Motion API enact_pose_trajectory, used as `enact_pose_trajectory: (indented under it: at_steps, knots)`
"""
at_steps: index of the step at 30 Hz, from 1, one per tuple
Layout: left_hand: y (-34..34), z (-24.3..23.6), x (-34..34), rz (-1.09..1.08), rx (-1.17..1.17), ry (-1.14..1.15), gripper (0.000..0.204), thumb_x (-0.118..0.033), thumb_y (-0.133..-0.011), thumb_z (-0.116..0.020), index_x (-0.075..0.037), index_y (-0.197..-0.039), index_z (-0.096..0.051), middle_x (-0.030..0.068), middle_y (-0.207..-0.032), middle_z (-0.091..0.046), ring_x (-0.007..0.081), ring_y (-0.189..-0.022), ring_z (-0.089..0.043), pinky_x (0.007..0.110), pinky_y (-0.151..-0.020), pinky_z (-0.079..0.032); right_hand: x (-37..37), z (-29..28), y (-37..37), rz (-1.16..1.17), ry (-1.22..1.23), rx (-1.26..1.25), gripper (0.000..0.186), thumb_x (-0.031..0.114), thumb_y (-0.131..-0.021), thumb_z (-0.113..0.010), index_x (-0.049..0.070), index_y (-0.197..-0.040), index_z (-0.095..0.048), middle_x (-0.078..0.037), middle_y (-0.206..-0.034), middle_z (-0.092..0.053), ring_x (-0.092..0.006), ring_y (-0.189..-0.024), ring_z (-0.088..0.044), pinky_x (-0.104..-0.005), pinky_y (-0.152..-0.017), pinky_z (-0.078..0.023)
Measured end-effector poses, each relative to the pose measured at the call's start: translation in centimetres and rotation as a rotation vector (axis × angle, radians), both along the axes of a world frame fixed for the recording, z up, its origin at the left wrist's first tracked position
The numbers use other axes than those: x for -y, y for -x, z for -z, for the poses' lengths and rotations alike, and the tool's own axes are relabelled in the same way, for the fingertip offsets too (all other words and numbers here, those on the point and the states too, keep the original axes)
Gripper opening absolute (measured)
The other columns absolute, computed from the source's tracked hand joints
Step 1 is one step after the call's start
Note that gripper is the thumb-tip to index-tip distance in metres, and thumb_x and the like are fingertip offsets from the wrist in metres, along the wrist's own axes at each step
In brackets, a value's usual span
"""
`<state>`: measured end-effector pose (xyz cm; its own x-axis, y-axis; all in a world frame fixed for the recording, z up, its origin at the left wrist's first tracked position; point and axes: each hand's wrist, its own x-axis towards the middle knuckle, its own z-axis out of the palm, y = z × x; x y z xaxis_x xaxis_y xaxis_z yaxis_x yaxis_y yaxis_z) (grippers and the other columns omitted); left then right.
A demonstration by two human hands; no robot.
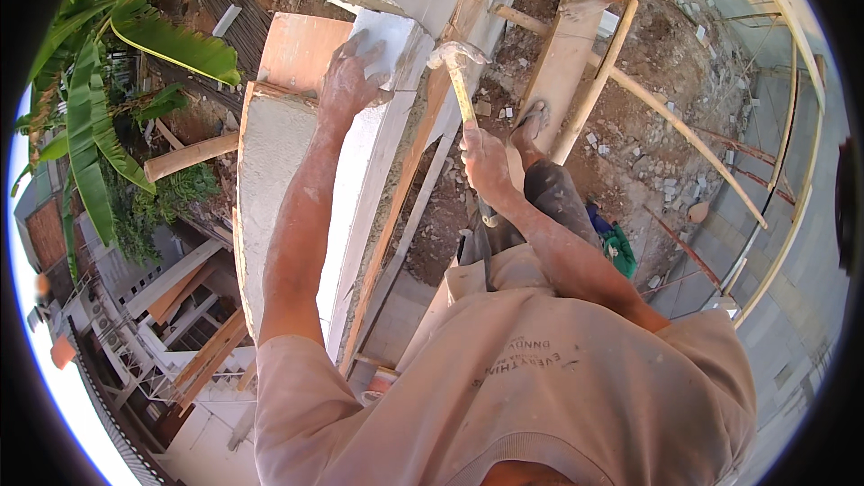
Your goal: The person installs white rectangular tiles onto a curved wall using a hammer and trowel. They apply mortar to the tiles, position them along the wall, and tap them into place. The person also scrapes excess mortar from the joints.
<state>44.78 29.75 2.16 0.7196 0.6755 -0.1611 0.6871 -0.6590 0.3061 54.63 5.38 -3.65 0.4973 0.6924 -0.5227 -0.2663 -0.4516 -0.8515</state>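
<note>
My right hand (487,164) is wrapped round the handle of a claw hammer (461,81), its pale, dusty head pointing away from me beside the wall edge. My left hand (349,83) lies with fingers spread on a white building block (396,43) at the far end of the wall top. Nearer me, a row of white blocks (357,180) runs along the wall. To the left of that row is a rough grey mortar surface (281,148), with a reddish wooden panel (301,43) beyond it. The hammer head is apart from the block.
My foot (533,121) stands on a narrow scaffold plank (571,54) high above rubble ground (630,126). A co-worker's hand (585,7) touches the plank ahead. Wooden poles (693,139) cross at right; someone in green (619,250) is below. Banana leaves (175,36) hang at left.
</note>
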Motion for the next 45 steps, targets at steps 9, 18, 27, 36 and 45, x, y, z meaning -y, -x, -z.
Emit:
enact_pose_trajectory:
  at_steps: [9,18,27,36,45]
  knots:
    - [0.7,0.5,0.1,-0.006,-0.01,0.019,0.055,-0.021,-0.075,-0.077,-0.019,-0.128,-0.065,0.0117,-0.148,-0.044,0.0369,-0.133,-0.042,0.046,-0.109,-0.04,-1.1,-3.3,-2.0,-0.213,0.018,0.263,0.058,0.042,-0.104,-0.035,-0.005,-0.078,-0.057,-0.023,-0.061,-0.056,-0.0422,-0.065,-0.061,-0.0515,-0.067,-0.046]
    - [0.6,0.7,-1.2,-0.011,0.006,0.09,0.065,-0.028,-0.073,-0.081,-0.018,-0.133,-0.06,0.0134,-0.148,-0.041,0.0357,-0.13,-0.044,0.049,-0.106,-0.043,1.1,-0.1,-0.8,-0.208,-0.037,0.257,0.055,0.043,-0.103,-0.04,-0.002,-0.077,-0.056,-0.017,-0.058,-0.052,-0.0329,-0.053,-0.058,-0.0464,-0.054,-0.047]
    - [-2.1,1.7,-0.4,-0.229,-0.179,-0.002,0.108,-0.061,-0.063,-0.079,-0.01,-0.149,-0.036,0.0314,-0.133,-0.051,0.0438,-0.118,-0.056,0.047,-0.097,-0.047,-6.2,-0.4,-1.4,0.491,0.03,-0.984,0.042,0.05,-0.101,-0.043,0.015,-0.079,-0.043,0.006,-0.06,-0.032,-0.0091,-0.045,-0.032,-0.0298,-0.042,-0.03]
    - [-1.5,2.5,-0.4,-0.272,-0.18,-0.001,0.108,-0.057,-0.061,-0.082,-0.017,-0.15,-0.035,0.0329,-0.137,-0.047,0.0428,-0.121,-0.055,0.046,-0.099,-0.045,-6.7,-2.3,-1.8,0.457,0.035,-0.967,0.044,0.053,-0.101,-0.037,0.016,-0.077,-0.039,0.005,-0.061,-0.03,-0.0098,-0.046,-0.029,-0.03,-0.043,-0.029]
    - [-1.3,2.5,-0.8,-0.273,-0.11,0.04,0.107,-0.055,-0.061,-0.083,-0.021,-0.151,-0.035,0.0283,-0.14,-0.046,0.0417,-0.122,-0.054,0.046,-0.101,-0.045,-4.4,-1.8,-2.0,-0.059,0.034,0.475,0.052,0.042,-0.097,-0.046,-0.008,-0.09,-0.059,-0.036,-0.082,-0.06,-0.0527,-0.086,-0.059,-0.055,-0.077,-0.046]
